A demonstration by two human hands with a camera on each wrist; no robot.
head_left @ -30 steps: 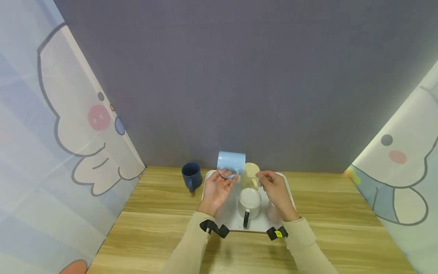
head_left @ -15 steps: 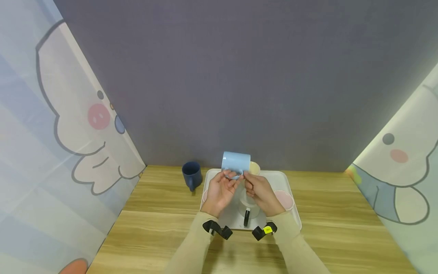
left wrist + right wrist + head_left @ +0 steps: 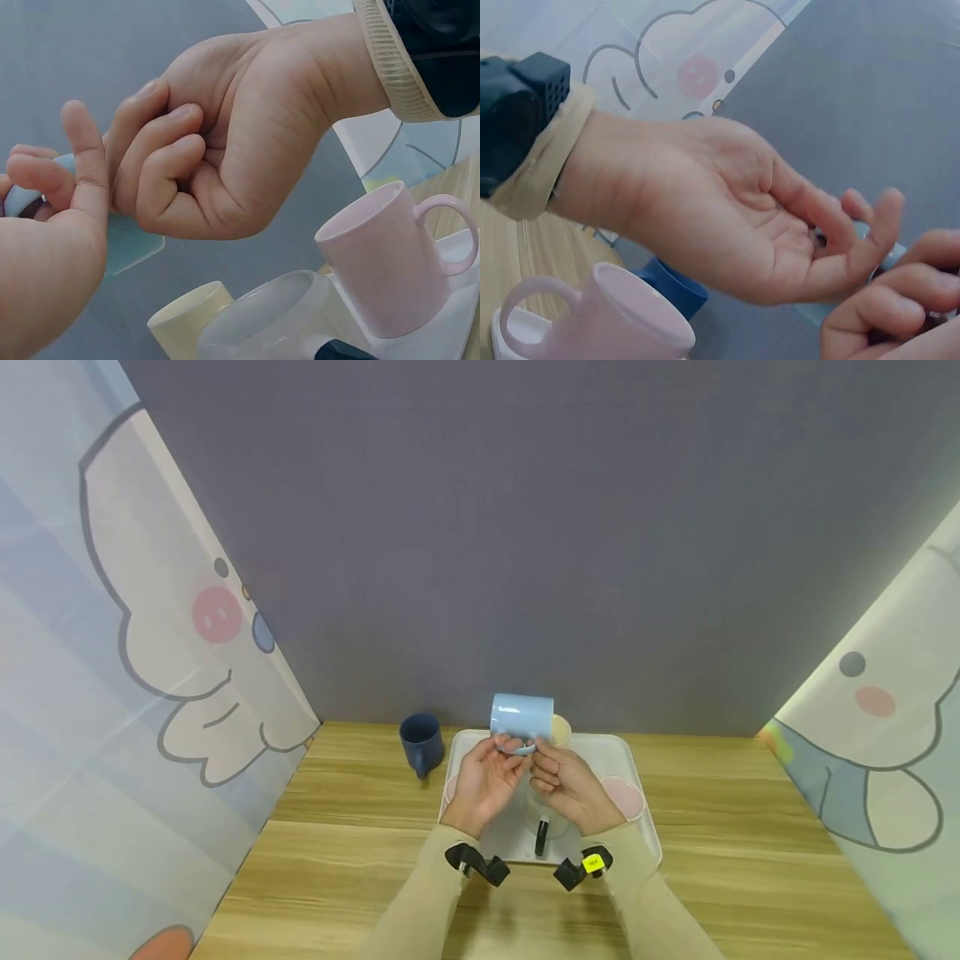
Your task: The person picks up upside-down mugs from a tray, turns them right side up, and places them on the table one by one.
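Note:
A light blue mug [image 3: 522, 714] is held on its side above the back of the white tray [image 3: 607, 756], its handle toward the person. My left hand [image 3: 482, 787] grips it by the handle with curled fingers, palm turned up. On the other side my right hand [image 3: 573, 787] pinches the mug near the handle between thumb and forefinger; its other fingers are folded in, as the left wrist view shows. Overlapping fingers partly hide the handle. Below the hands stands a pale see-through mug [image 3: 262, 315] with a black handle [image 3: 542, 837].
On the tray are a yellow mug [image 3: 561, 731] at the back, a pink mug [image 3: 386, 266] on the right and another pink mug [image 3: 622, 311] on the left. A dark blue mug [image 3: 422, 747] stands on the wooden table left of the tray. A grey wall [image 3: 480, 527] rises behind.
My right hand has moved left and taken hold of the light blue mug. The mug has shifted slightly right with my left hand, and the right pink mug has come into view.

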